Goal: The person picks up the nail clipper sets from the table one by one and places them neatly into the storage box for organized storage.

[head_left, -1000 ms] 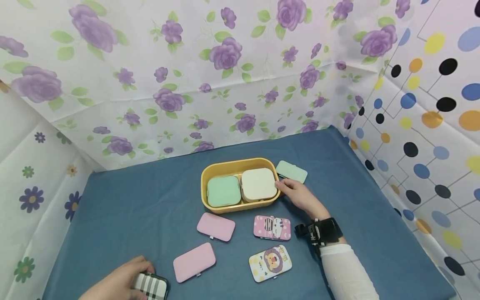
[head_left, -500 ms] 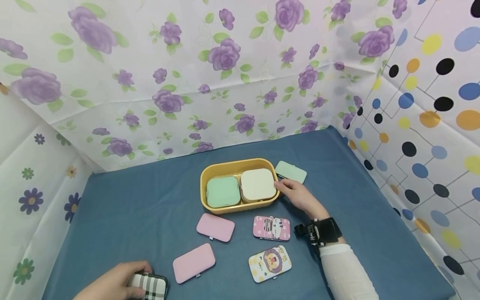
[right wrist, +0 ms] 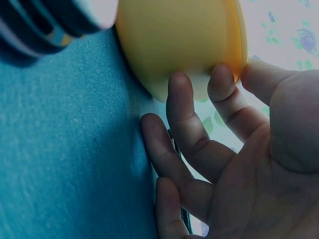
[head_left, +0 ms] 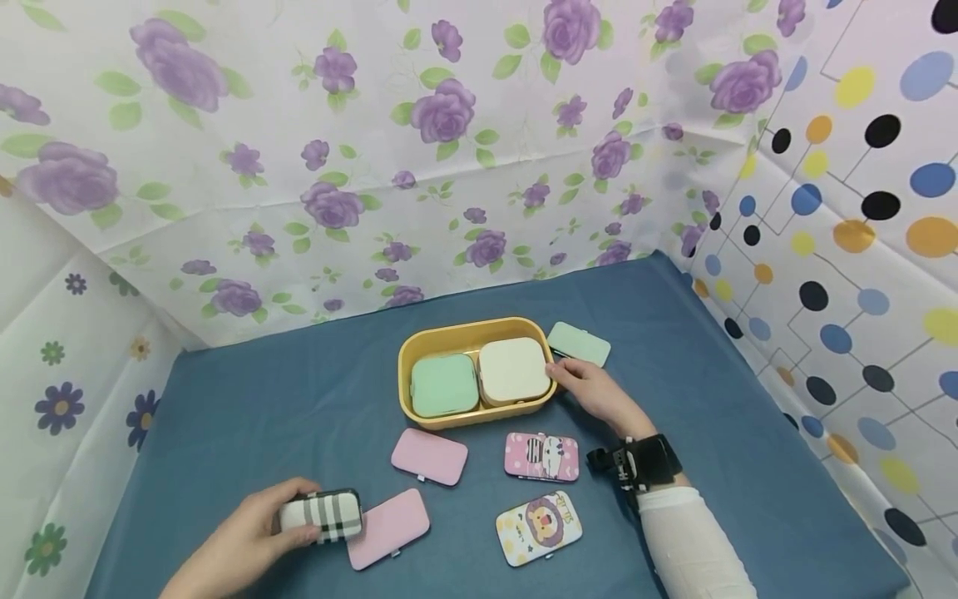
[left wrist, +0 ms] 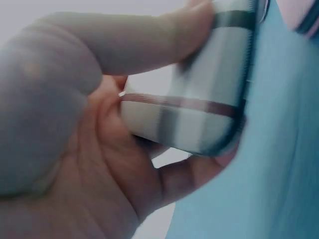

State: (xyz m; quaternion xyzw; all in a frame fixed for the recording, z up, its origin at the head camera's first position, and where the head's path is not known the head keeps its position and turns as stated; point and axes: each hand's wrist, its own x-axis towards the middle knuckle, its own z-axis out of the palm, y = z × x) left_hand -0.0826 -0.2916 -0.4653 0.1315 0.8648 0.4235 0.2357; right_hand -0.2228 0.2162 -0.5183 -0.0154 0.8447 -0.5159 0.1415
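Note:
My left hand [head_left: 250, 537] grips a small plaid clasp case [head_left: 338, 514], thumb on its checked face and fingers behind, as the left wrist view also shows. From the head view, this case overlaps the left end of a pink case [head_left: 391, 532]; whether they touch I cannot tell. At the right end of a yellow basket [head_left: 441, 423], my right hand [head_left: 599, 395] pinches the rim between thumb and fingers. The right wrist view shows fingertips against the basket's outer wall [right wrist: 169, 40]. Inside sit a mint square case [head_left: 445, 385] at left and a cream one [head_left: 514, 370] at right.
Another pink case [head_left: 430, 456], a pink cartoon case [head_left: 542, 456] and a lion-print case [head_left: 539, 528] lie in front of the basket. A mint flat case [head_left: 580, 344] lies beyond my right hand. Patterned sheets [head_left: 479, 150] wall the blue cloth [head_left: 284, 416].
My left hand has lifted the plaid case and carried it up and to the right, over the edge of the pink case. The right hand stays at the basket rim.

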